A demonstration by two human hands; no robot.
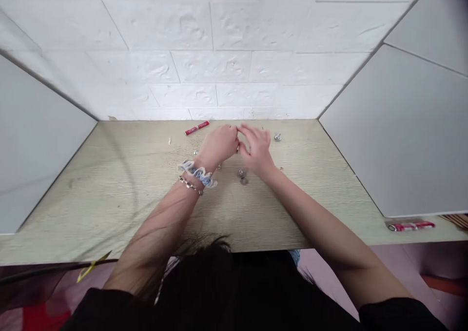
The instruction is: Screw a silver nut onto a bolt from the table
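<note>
Wooden desk [109, 194], left hand [218, 145] and right hand [257, 149] touching, grips seemingly pinching something unseen, bolt [278, 137] nearby.

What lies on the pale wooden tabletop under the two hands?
Below the left hand and right hand, small silver bolts lie on the pale wooden tabletop. Whatever the fingertips pinch between them is covered.

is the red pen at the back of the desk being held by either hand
No, the red pen lies on the desk by the wall, apart from the left hand and right hand, which meet beside it.
</note>
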